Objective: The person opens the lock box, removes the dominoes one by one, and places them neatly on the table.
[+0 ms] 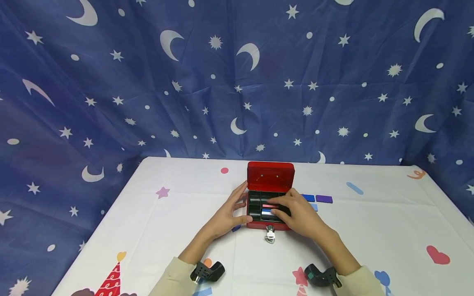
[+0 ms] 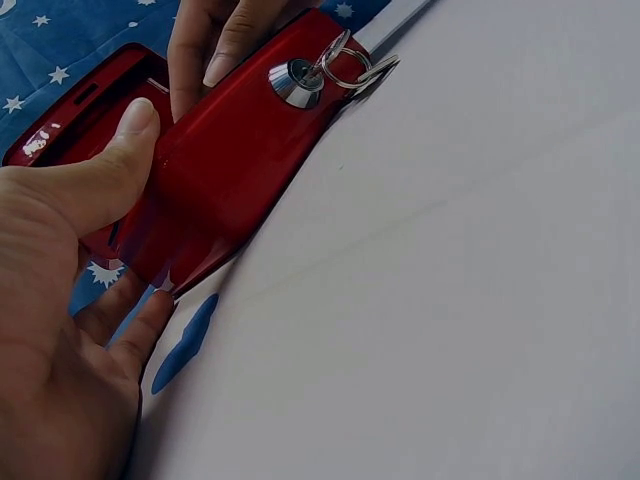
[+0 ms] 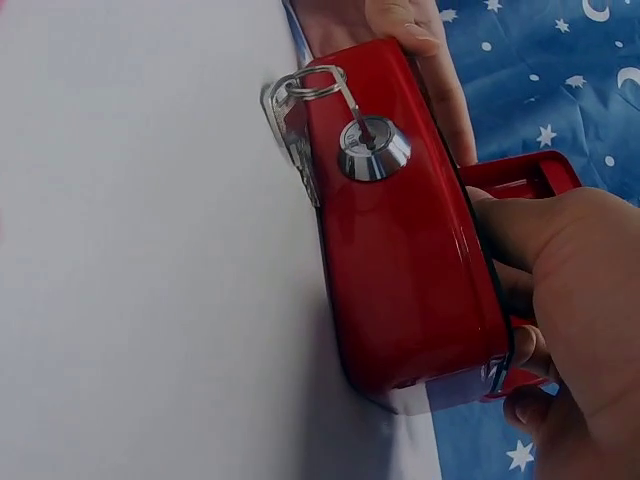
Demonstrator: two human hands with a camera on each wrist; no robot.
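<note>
A red metal cash box [image 1: 271, 176] stands on the table with its lid raised. Its black inner tray [image 1: 254, 198] is divided into compartments. A pinkish-red strip [image 1: 269, 206] and blue and white strips [image 1: 267, 213] lie within it. My left hand [image 1: 225, 216] holds the box's left side, thumb over the front corner and fingers along the side. The right hand [image 1: 301, 211] reaches over the right part, its index finger and thumb inside by the strips; whether they pinch one is hidden. In the left wrist view, a key ring [image 2: 350, 70] hangs from the front lock [image 2: 296, 83].
Right of the box lie a blue block [image 1: 308, 198], a purple block [image 1: 324, 199] and a light-blue block [image 1: 314, 207]. A dark-blue piece [image 1: 236, 228] shows partly under the left hand. Behind the white printed tablecloth [image 1: 185, 193] hangs a starry blue curtain [image 1: 207, 102].
</note>
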